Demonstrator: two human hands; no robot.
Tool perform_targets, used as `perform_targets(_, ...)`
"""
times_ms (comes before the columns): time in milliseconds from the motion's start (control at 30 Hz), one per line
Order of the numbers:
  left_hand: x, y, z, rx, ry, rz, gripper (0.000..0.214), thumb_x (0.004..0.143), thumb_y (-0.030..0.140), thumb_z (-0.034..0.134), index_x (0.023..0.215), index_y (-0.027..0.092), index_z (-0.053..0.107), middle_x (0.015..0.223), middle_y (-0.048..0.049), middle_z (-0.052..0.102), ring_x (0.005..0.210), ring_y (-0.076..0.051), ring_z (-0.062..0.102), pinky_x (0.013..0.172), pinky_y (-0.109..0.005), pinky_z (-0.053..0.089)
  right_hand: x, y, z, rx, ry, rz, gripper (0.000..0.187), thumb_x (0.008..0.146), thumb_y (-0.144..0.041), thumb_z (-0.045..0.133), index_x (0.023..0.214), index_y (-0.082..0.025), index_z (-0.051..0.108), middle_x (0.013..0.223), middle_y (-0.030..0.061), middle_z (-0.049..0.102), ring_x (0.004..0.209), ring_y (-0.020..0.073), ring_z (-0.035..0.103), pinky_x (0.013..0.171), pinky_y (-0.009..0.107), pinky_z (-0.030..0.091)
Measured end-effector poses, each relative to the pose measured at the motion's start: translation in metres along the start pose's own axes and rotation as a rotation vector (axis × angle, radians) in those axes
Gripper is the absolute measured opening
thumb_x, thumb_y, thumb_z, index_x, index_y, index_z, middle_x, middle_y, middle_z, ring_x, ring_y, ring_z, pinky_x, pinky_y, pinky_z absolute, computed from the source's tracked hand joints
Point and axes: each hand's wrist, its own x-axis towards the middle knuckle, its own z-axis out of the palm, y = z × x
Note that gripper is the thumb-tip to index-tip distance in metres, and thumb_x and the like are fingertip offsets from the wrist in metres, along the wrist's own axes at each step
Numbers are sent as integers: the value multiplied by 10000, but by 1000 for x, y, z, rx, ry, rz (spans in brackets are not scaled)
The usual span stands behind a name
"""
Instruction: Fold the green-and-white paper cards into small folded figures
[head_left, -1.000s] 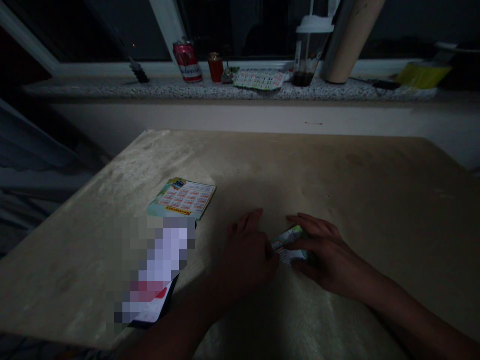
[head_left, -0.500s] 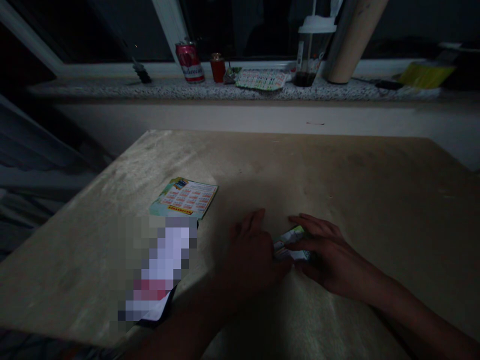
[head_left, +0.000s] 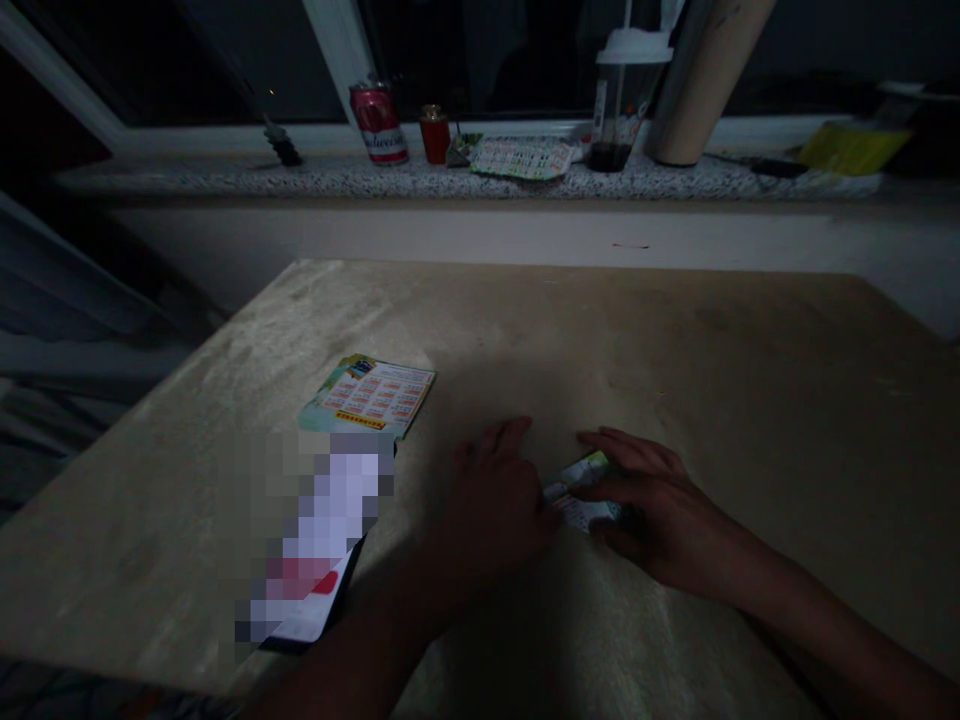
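A small printed card (head_left: 589, 512), green and white with rows of tiny print, lies on the table between my hands. My right hand (head_left: 652, 500) grips its right part, fingers across the top and thumb at the near edge. My left hand (head_left: 495, 505) is in deep shadow, its index finger and thumb closed at the card's left edge. Its other fingers reach forward over the tabletop. Both hands hide parts of the card.
Left of my hands, a phone (head_left: 311, 610) with a blurred-out screen lies below another printed card (head_left: 379, 392) on the table (head_left: 712, 350). Along the windowsill (head_left: 315, 185) stand a red can (head_left: 379, 125), a small red jar (head_left: 434, 137), another printed card (head_left: 521, 157) and a lidded cup (head_left: 619, 110).
My left thumb has drawn back a little to the left, uncovering more of the card's near edge. My right hand stays in place.
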Motion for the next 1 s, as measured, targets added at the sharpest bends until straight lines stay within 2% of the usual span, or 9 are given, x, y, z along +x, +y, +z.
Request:
perform_targets(133, -1, -4, 0, -14, 0, 17, 197, 827, 364, 694, 831, 181, 767, 1586, -194, 418, 1473, -407, 349, 1081, -662, 332, -1, 0, 0, -4, -12, 2, 472, 809, -198, 748, 1233, -403, 730, 1542, 70, 513, 1424, 368, 449, 1095, 606, 392)
perform_targets(467, 1, -16, -3, -95, -73, 3, 90, 792, 293, 716, 814, 206, 724, 1624, -127, 366, 1489, -381, 318, 1124, -619, 287, 0, -1, 0, 2, -11, 16, 487, 798, -199, 763, 1238, -406, 729, 1545, 71, 512, 1427, 366, 447, 1108, 593, 377)
perform_targets(833, 1, -17, -6, -154, -77, 19, 38, 805, 223, 710, 790, 204, 682, 1611, -131, 381, 1480, -358, 342, 1099, -617, 308, -1, 0, 1, 23, 15, -2, 495, 788, -171, 755, 1227, -400, 733, 1543, 73, 515, 1415, 383, 458, 1091, 622, 384)
perform_targets(1000, 1, -18, -4, -121, -30, 18, 40, 790, 189, 705, 778, 196, 668, 1589, -136, 414, 1462, -371, 367, 1094, -629, 315, 0, -1, 0, 33, 16, 7, 469, 784, -165, 755, 1191, -398, 750, 1540, 60, 520, 1410, 382, 464, 1094, 627, 378)
